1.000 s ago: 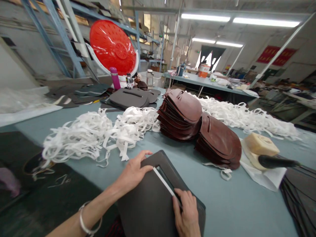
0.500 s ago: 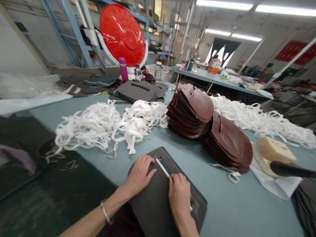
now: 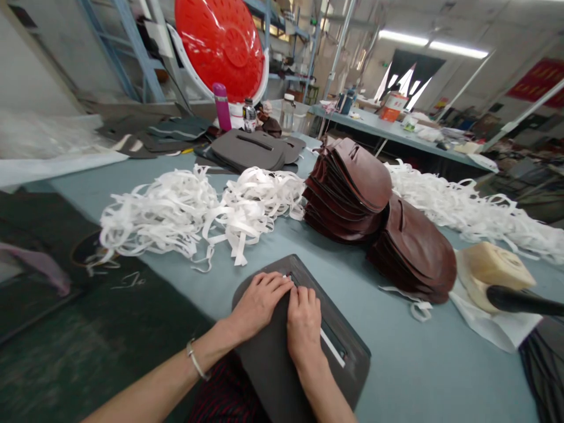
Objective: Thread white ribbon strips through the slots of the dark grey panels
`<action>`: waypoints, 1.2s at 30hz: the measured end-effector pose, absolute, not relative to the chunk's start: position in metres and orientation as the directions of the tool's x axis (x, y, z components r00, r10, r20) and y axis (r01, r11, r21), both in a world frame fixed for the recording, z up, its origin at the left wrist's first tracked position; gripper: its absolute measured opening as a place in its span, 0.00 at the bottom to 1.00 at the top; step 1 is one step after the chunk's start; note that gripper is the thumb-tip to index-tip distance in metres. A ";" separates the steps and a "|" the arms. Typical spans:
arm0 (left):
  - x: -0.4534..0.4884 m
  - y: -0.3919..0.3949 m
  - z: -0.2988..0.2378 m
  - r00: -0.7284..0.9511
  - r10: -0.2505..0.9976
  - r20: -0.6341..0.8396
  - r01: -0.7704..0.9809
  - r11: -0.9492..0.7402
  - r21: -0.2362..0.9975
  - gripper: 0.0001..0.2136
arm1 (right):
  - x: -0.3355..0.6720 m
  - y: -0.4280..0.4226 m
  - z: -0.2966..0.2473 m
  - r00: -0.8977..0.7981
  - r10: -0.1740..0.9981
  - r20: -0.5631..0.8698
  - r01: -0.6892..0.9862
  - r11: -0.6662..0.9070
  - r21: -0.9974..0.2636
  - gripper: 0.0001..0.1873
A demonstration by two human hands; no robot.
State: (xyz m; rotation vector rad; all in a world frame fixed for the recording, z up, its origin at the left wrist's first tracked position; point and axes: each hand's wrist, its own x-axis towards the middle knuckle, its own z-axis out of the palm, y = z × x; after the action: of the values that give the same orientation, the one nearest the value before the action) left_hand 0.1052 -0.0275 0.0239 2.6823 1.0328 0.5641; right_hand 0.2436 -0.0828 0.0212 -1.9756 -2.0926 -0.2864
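Note:
A dark grey panel (image 3: 275, 376) with a rounded end lies at the table's near edge, reaching toward my lap. Along its long slot (image 3: 337, 329) runs a narrow white strip (image 3: 331, 348), its middle covered by my fingers. My left hand (image 3: 261, 301) rests on the panel, fingers stretched flat, fingertips at the far end of the slot. Beside it my right hand (image 3: 304, 326) has its fingers pressed together and bent over the slot's edge, on the strip. The fingertips of both hands nearly meet; both thumbs are mostly hidden.
White strips lie in tangled heaps (image 3: 163, 214) ahead. Brown leather-like pieces (image 3: 352, 182) stand in two stacks to the right. Beyond are more grey panels (image 3: 247, 150) and a purple bottle (image 3: 221, 107). A yellowish block (image 3: 497, 267) and black handle (image 3: 524, 301) are at right.
My left hand has slid right, to the slot's far end. The right hand has moved up and left along the slot, uncovering the strip's near part. The view has tilted down slightly.

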 end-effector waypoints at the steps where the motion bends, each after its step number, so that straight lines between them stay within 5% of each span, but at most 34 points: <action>1: 0.105 -0.028 0.024 0.681 0.679 0.273 0.600 -0.732 0.322 0.21 | 0.251 -0.095 0.021 -0.082 0.946 0.315 0.996 0.083 0.011 0.15; 6: 0.106 -0.029 0.023 0.677 0.682 0.277 0.610 -0.731 0.307 0.21 | 0.311 -0.178 0.020 -0.190 0.913 0.360 0.981 0.185 0.049 0.18; 14: 0.106 -0.031 0.023 0.674 0.678 0.294 0.598 -0.734 0.323 0.21 | 0.318 -0.187 0.023 0.009 0.944 0.330 0.981 0.055 -0.186 0.15; 24: 0.107 -0.029 0.017 0.669 0.664 0.334 0.583 -0.748 0.317 0.19 | 0.241 -0.086 0.035 -0.033 0.972 0.234 0.999 0.040 -0.023 0.14; 31: 0.108 -0.028 0.013 0.682 0.667 0.301 0.585 -0.744 0.324 0.20 | 0.290 -0.167 0.030 -0.058 0.967 0.248 0.998 0.054 0.024 0.16; 36: 0.108 -0.027 0.014 0.681 0.656 0.324 0.577 -0.754 0.313 0.20 | 0.323 -0.216 0.029 -0.072 0.945 0.318 0.994 0.096 -0.060 0.17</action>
State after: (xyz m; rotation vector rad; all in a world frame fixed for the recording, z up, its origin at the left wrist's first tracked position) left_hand 0.1080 -0.0271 0.0139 2.7078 1.0037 0.6299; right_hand 0.3227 -0.2163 0.0290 -1.9268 -2.1010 -0.2506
